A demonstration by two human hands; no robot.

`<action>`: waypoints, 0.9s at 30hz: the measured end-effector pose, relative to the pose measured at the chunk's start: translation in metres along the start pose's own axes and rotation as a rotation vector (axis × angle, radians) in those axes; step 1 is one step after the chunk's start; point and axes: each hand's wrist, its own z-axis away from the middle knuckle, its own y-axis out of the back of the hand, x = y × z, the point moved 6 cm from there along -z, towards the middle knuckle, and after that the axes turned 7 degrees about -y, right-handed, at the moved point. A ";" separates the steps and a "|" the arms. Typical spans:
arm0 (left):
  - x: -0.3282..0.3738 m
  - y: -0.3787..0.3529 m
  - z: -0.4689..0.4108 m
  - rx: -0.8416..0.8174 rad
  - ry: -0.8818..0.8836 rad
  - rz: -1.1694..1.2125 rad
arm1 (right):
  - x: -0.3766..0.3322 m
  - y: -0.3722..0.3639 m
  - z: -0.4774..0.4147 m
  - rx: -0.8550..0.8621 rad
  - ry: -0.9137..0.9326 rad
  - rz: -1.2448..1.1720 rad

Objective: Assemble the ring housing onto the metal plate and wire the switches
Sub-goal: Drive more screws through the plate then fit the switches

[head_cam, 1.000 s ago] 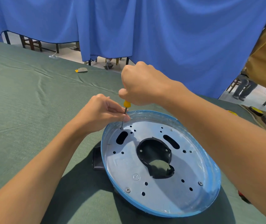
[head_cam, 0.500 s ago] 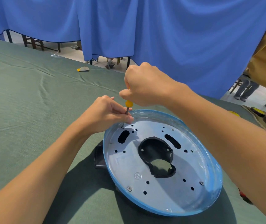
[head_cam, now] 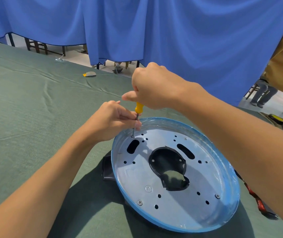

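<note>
A round metal plate (head_cam: 180,200) with a blue rim lies on the green cloth, with a black ring housing (head_cam: 106,169) under it showing at the left edge and through the centre hole. My right hand (head_cam: 156,88) grips the yellow handle of a screwdriver (head_cam: 138,110) held upright. Its tip stands on a screw (head_cam: 132,136) at the plate's far left edge. My left hand (head_cam: 115,122) pinches the screwdriver's shaft just above the screw. Three other screws sit in the plate.
A red-and-black tool (head_cam: 255,198) lies on the cloth right of the plate, partly under my right forearm. A small yellow-and-grey item (head_cam: 89,74) sits far back on the table. A blue curtain (head_cam: 171,31) hangs behind, and a person stands at the right.
Both hands stay on the screwdriver at the same screw. More of the yellow handle shows below my right hand now.
</note>
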 end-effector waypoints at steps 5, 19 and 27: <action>-0.003 -0.007 0.002 -0.152 0.037 0.129 | -0.003 0.006 0.003 -0.084 0.124 -0.058; 0.002 -0.009 0.002 -0.102 0.028 0.064 | 0.000 0.001 0.002 -0.038 0.042 -0.022; 0.001 -0.012 0.002 -0.147 0.061 0.120 | -0.008 0.002 0.005 -0.124 0.103 -0.021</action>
